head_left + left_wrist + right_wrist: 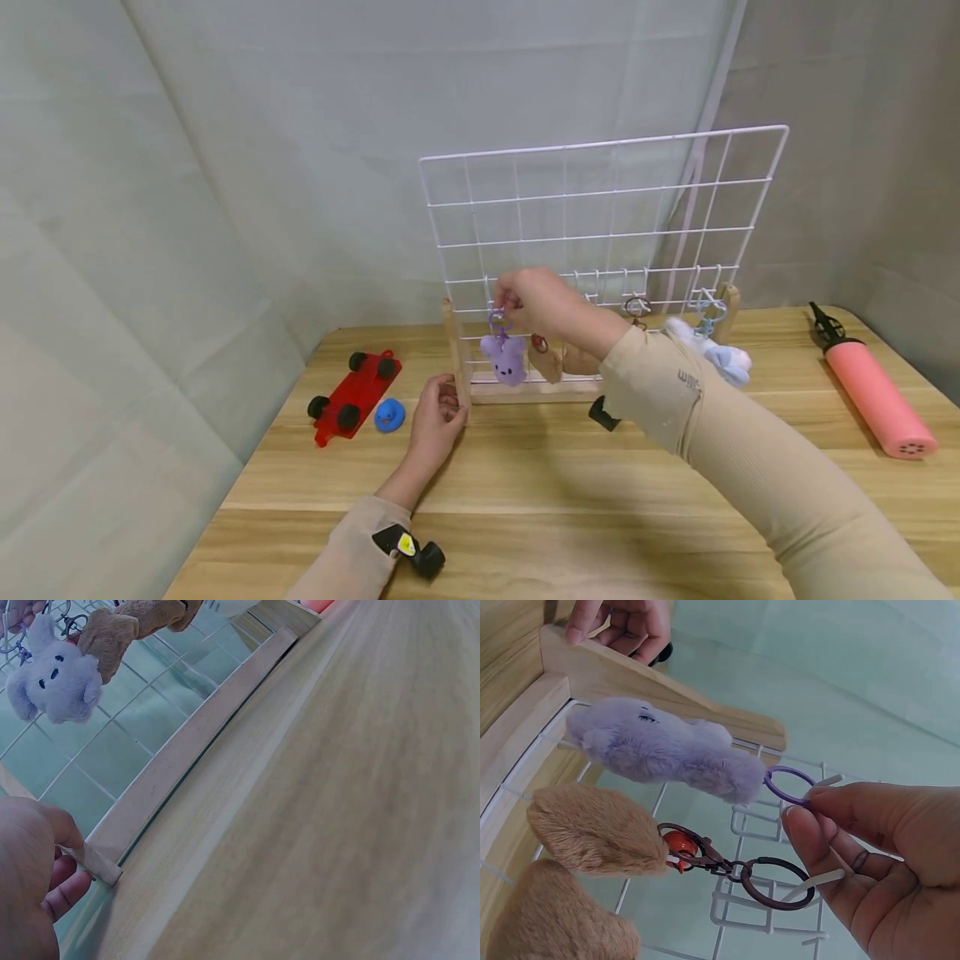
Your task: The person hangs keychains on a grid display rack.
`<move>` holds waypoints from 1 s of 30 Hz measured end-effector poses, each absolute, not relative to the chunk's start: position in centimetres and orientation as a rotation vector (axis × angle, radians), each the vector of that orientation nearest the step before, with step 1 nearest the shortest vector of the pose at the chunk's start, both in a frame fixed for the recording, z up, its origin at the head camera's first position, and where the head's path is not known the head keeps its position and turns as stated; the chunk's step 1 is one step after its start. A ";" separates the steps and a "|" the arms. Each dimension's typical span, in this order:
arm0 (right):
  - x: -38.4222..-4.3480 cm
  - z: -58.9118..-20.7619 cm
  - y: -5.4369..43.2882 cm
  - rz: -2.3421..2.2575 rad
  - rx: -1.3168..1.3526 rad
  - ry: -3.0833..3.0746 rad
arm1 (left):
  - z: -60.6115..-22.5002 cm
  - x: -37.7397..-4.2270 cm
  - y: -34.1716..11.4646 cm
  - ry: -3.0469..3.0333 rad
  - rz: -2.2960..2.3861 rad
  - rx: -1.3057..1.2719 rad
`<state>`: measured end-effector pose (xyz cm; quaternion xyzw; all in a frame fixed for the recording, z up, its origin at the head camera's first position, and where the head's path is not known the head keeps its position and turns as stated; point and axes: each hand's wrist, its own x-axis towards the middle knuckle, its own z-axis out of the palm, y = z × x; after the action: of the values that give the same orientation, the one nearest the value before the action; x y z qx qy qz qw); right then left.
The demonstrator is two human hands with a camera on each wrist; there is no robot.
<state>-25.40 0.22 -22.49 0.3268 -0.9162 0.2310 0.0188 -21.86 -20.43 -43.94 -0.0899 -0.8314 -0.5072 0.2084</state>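
My right hand [542, 302] pinches the purple ring [789, 786] of a purple plush keychain [505, 358] between thumb and finger. The plush hangs below the ring, in front of a white wire grid rack [607, 192]. In the right wrist view the ring is right by the tip of a white hook [830, 780]; whether it is over the hook I cannot tell. My left hand [437, 421] grips the foot of the rack's left wooden post [454, 350]. Beside the purple plush hang brown plush keychains [600, 829], one with a dark ring [778, 883] on a hook.
A white and blue plush keychain [723, 360] hangs at the rack's right end. On the table [525, 500], a red toy car [354, 396] with black wheels and a blue rubber duck [389, 415] lie to the left. A pink hand pump [877, 400] lies at the right.
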 end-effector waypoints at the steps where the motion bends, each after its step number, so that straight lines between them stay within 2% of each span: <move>1: -25.4 -22.5 0.3 0.722 1.017 -2.839 | -43.9 -21.9 -20.4 -2.317 -1.408 -0.249; 14: -24.9 -21.9 1.0 0.862 1.001 -2.841 | -43.9 -22.0 -20.4 -2.330 -1.420 -0.230; 30: -22.4 -20.6 3.1 0.841 1.066 -2.672 | -43.7 -21.8 -20.3 -2.357 -1.381 -0.232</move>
<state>-22.42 3.08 -20.62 0.3546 -0.8892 0.2800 0.0719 -21.81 -20.30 -43.74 -0.0830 -0.8427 -0.4935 0.1987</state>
